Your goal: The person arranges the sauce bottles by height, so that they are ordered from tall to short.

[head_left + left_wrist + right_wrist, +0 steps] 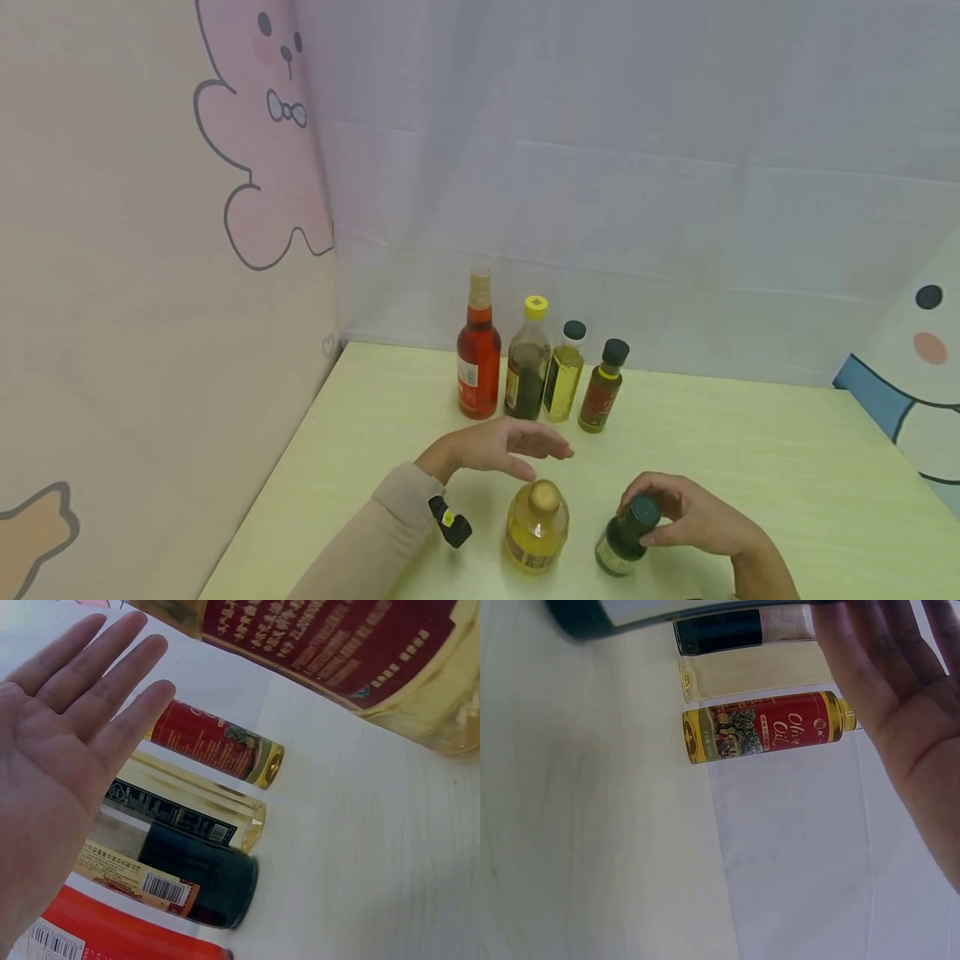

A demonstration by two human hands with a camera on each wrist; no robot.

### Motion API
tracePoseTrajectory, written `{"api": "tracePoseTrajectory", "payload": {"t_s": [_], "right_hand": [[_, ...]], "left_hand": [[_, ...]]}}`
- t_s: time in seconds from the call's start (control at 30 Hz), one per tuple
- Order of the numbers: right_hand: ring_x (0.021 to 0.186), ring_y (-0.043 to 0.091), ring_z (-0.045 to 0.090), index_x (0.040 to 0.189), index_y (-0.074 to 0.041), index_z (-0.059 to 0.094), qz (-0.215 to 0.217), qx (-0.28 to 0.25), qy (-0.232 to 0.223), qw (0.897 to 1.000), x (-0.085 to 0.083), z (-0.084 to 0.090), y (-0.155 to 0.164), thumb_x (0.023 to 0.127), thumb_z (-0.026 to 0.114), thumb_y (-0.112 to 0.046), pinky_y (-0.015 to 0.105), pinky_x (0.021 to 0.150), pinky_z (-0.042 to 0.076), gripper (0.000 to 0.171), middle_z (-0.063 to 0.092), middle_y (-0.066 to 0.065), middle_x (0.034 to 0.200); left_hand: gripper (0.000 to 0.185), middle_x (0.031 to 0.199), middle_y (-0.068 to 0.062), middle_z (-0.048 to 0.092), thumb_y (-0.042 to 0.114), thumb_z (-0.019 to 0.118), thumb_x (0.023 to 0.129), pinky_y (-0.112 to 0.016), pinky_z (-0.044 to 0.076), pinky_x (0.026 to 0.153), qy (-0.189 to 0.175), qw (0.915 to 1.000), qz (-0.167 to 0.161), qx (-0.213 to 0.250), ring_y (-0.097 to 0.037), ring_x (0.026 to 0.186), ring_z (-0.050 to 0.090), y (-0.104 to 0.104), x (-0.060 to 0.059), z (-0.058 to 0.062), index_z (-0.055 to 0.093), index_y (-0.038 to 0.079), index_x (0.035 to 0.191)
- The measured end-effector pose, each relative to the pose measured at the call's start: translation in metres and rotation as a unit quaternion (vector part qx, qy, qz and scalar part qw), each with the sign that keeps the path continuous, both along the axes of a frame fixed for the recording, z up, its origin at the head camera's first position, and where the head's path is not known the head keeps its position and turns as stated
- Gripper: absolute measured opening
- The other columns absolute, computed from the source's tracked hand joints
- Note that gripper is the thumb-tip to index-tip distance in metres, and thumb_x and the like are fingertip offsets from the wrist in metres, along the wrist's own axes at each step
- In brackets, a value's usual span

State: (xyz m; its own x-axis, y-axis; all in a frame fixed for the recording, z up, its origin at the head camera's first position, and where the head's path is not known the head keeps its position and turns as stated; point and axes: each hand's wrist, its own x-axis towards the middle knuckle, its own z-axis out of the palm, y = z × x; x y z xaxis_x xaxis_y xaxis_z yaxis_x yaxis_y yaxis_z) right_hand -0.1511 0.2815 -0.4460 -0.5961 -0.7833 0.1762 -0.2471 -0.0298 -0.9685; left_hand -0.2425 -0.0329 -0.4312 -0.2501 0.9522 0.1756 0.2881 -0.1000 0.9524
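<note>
Head view: we record the right hand [693, 517] grasping the cap of a small dark green bottle [622, 542], fingers curled round its top; this bottle stands on the worktop [750, 450], just right of a squat yellow oil bottle [536, 527]. The left hand [501, 446] hovers flat and released, fingers straight, directly behind and above the yellow oil bottle, holding nothing. Beyond that bottle, near the worktop's back edge, we note a row of four standing bottles: a tall red bottle [478, 358], a dark bottle with a yellow cap [528, 367], a pale yellow bottle [563, 375] and a small olive oil bottle [602, 390] with a black cap, in that order from left to right, close beside one another. A wrist-worn black device [450, 522] sits just left of the yellow oil bottle.

Left wrist view: we see the left hand [52, 750] spread open, palm exposed, fingers straight and touching nothing. The yellow oil bottle [352, 652] fills the upper right. Away from it lie the bases of the olive oil bottle [217, 742], the pale yellow bottle [187, 806], the dark bottle [187, 877] and the red bottle [97, 934].

Right wrist view: the right hand [900, 705] shows palm and fingers only; we cannot tell its grasp here. The olive oil bottle [765, 727] stands well beyond it on the worktop [592, 825].
</note>
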Motion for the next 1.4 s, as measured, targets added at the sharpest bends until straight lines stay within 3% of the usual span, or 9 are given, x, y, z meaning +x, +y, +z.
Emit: {"api": "tracePoseTrajectory", "payload": {"t_s": [0.17, 0.4, 0.5, 0.7, 1.07, 1.4], "right_hand": [[0.096, 0.029, 0.054, 0.112, 0.003, 0.050, 0.005, -0.006, 0.002, 1.000, -0.001, 0.000, 0.000, 0.080, 0.054, 0.017, 0.038, 0.080, 0.046, 0.035, 0.052, 0.021, 0.106], [0.095, 0.029, 0.054, 0.111, 0.003, 0.051, 0.006, -0.008, 0.008, 1.000, -0.001, -0.001, 0.000, 0.079, 0.054, 0.019, 0.038, 0.080, 0.046, 0.036, 0.053, 0.020, 0.105], [0.096, 0.029, 0.054, 0.111, 0.003, 0.050, 0.006, -0.006, 0.003, 1.000, 0.000, -0.001, -0.001, 0.080, 0.054, 0.017, 0.038, 0.080, 0.046, 0.035, 0.053, 0.020, 0.105], [0.096, 0.029, 0.054, 0.111, 0.002, 0.051, 0.004, -0.002, -0.001, 1.000, 0.001, 0.001, -0.002, 0.080, 0.055, 0.016, 0.038, 0.081, 0.045, 0.034, 0.053, 0.020, 0.105], [0.096, 0.029, 0.054, 0.111, 0.003, 0.051, 0.006, -0.005, -0.001, 1.000, 0.001, -0.001, -0.001, 0.079, 0.055, 0.018, 0.039, 0.080, 0.046, 0.036, 0.053, 0.021, 0.105], [0.096, 0.029, 0.055, 0.111, 0.003, 0.050, 0.006, -0.009, -0.001, 1.000, 0.001, 0.002, -0.001, 0.079, 0.055, 0.018, 0.039, 0.081, 0.046, 0.036, 0.054, 0.021, 0.105]], "left_hand": [[0.054, 0.132, -0.003, 0.045, 0.013, 0.061, 0.085, -0.032, 0.029, 0.100, -0.012, 0.9997, -0.022, 0.001, -0.017, 0.121, 0.040, -0.001, 0.001, -0.003, 0.038, 0.000, 0.132], [0.074, 0.136, -0.004, 0.041, 0.034, 0.068, 0.079, -0.034, 0.029, 0.099, -0.051, 0.9961, -0.069, -0.019, -0.017, 0.124, 0.036, -0.001, 0.003, -0.008, 0.033, 0.000, 0.134], [0.072, 0.137, -0.001, 0.040, 0.023, 0.068, 0.079, -0.032, 0.029, 0.099, -0.060, 0.9939, -0.080, -0.047, -0.016, 0.124, 0.035, -0.001, 0.005, -0.010, 0.031, 0.003, 0.137], [0.072, 0.137, 0.003, 0.039, 0.003, 0.064, 0.076, -0.029, 0.028, 0.098, -0.047, 0.9919, -0.076, -0.090, -0.011, 0.124, 0.034, -0.003, 0.010, -0.012, 0.029, 0.008, 0.139], [0.073, 0.133, 0.009, 0.041, 0.000, 0.071, 0.072, -0.030, 0.028, 0.097, -0.007, 0.9921, -0.062, -0.109, -0.008, 0.122, 0.034, -0.005, 0.016, -0.017, 0.036, 0.013, 0.135], [0.065, 0.119, 0.008, 0.050, -0.001, 0.074, 0.070, -0.029, 0.032, 0.095, -0.017, 0.9924, -0.045, -0.113, -0.008, 0.113, 0.043, -0.004, 0.018, -0.018, 0.044, 0.012, 0.126]]}}
